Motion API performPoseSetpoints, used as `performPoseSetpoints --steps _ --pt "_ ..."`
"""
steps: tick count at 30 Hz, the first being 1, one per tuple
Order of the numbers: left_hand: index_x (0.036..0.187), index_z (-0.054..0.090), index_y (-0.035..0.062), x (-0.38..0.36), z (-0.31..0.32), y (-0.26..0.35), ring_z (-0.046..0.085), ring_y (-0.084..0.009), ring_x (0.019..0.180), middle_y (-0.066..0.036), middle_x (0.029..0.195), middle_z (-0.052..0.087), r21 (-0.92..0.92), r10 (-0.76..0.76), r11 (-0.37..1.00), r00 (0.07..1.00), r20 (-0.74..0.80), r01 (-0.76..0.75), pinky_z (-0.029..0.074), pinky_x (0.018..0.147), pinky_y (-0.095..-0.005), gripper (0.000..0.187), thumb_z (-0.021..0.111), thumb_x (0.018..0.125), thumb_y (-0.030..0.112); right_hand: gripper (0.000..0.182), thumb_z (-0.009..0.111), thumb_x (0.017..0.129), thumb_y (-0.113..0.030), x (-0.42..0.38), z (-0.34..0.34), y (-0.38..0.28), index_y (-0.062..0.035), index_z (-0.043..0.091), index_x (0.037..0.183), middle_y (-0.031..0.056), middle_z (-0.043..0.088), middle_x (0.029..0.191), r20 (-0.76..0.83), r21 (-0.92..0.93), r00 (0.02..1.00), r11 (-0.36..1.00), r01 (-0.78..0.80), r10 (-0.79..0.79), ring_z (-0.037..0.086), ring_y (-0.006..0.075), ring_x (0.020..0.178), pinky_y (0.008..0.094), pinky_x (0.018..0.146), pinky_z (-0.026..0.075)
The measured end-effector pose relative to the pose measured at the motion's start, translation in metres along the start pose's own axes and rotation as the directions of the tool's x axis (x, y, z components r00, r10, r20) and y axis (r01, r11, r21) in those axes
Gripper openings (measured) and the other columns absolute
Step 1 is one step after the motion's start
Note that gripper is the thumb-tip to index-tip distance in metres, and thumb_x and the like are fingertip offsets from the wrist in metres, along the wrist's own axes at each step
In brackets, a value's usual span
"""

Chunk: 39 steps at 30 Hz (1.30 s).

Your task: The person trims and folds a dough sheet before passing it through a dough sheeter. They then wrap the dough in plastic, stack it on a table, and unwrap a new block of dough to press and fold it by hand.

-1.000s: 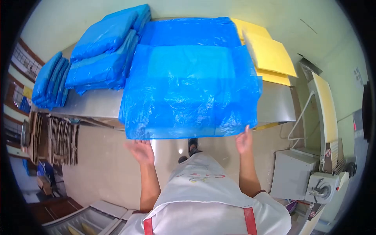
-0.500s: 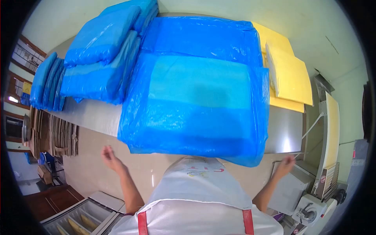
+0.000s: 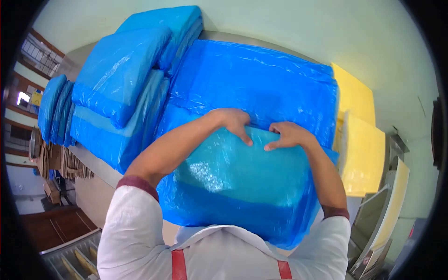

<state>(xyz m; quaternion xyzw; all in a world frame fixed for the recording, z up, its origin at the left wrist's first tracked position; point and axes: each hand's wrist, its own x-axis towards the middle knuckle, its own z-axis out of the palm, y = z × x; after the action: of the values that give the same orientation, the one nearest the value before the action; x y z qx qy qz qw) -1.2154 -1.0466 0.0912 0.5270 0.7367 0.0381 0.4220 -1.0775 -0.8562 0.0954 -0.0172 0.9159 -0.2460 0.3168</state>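
In front of me, a package in glossy blue plastic (image 3: 233, 168) lies on the table, with a paler turquoise block showing through its wrapping. My left hand (image 3: 235, 123) grips its far edge, thumb on top and fingers curled over the back. Close to it on the right, my right hand (image 3: 290, 135) holds the same edge in the same way. The fingertips of both hands are partly hidden behind that edge. Just beyond them lies a flat, darker blue plastic-wrapped package (image 3: 256, 79).
Blue plastic-wrapped packages (image 3: 121, 70) are stacked on the left, with several thin ones (image 3: 56, 109) at the table's end. Yellow slabs (image 3: 361, 154) lie on the right. A pale wall (image 3: 289, 28) rises behind the table. Cardboard sheets (image 3: 51, 158) stand at the far left.
Both hands have come from the sides below the table edge, forward and inward, onto the front package's far edge. The camera view has shifted, and I lean further over the table.
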Motion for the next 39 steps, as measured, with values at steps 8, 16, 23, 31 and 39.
performPoseSetpoints --steps 8,16,23,31,39 --pt "0.107 0.069 -0.0017 -0.043 -0.006 -0.084 0.066 -0.0266 0.091 -0.016 0.100 0.070 -0.406 0.113 0.914 0.962 0.250 -0.001 0.052 0.079 -0.0379 0.055 0.082 0.068 0.036 0.070 0.083 0.062 -0.045 -0.039 -0.002 0.035 -0.0016 0.064 0.113 0.0185 0.066 0.113 0.060 0.242 0.997 0.969 0.039 -0.055 0.063 0.0340 0.103 0.0383 0.092 0.047" --pt "0.123 0.056 -0.0051 -0.162 0.088 -0.094 0.059 -0.0231 0.107 -0.017 0.118 0.064 -0.935 -0.404 0.354 0.899 -0.171 -0.019 0.046 0.094 -0.0367 0.067 0.081 0.070 0.026 0.079 0.076 0.072 -0.024 -0.150 0.117 0.115 -0.0001 0.040 0.139 0.0191 0.052 0.128 -0.252 0.894 0.792 0.446 -0.028 0.556 0.053 0.0299 0.113 0.0381 0.098 0.042" --pt "0.122 0.053 -0.0090 -0.195 0.170 -0.052 0.057 -0.0241 0.107 -0.018 0.114 0.061 -0.987 -0.474 0.160 0.879 -0.056 0.023 0.047 0.089 -0.0364 0.069 0.082 0.072 0.030 0.082 0.069 0.075 -0.018 -0.164 0.178 0.005 0.0010 0.029 0.144 0.0202 0.047 0.134 -0.043 0.994 0.877 -0.069 0.087 0.478 0.050 0.0348 0.119 0.0478 0.099 0.044" --pt "0.125 0.049 -0.0122 -0.264 0.143 0.008 0.056 -0.0250 0.111 -0.021 0.120 0.059 -0.980 -0.600 0.199 0.788 -0.135 -0.016 0.047 0.089 -0.0374 0.076 0.083 0.071 0.029 0.082 0.069 0.075 -0.019 -0.185 0.156 -0.094 0.0030 0.030 0.143 0.0205 0.047 0.134 -0.421 0.904 0.732 0.178 0.389 0.535 0.051 0.0343 0.117 0.0469 0.099 0.044" --pt "0.125 0.054 -0.0040 -0.425 0.235 0.024 0.058 -0.0253 0.111 -0.016 0.118 0.062 -0.848 -0.464 0.215 0.713 -0.525 -0.485 0.047 0.095 -0.0360 0.063 0.081 0.072 0.017 0.082 0.069 0.075 -0.020 -0.213 0.200 -0.250 0.0051 0.030 0.143 0.0207 0.046 0.134 -0.571 0.818 0.684 0.242 0.522 0.455 0.052 0.0337 0.116 0.0460 0.098 0.044"
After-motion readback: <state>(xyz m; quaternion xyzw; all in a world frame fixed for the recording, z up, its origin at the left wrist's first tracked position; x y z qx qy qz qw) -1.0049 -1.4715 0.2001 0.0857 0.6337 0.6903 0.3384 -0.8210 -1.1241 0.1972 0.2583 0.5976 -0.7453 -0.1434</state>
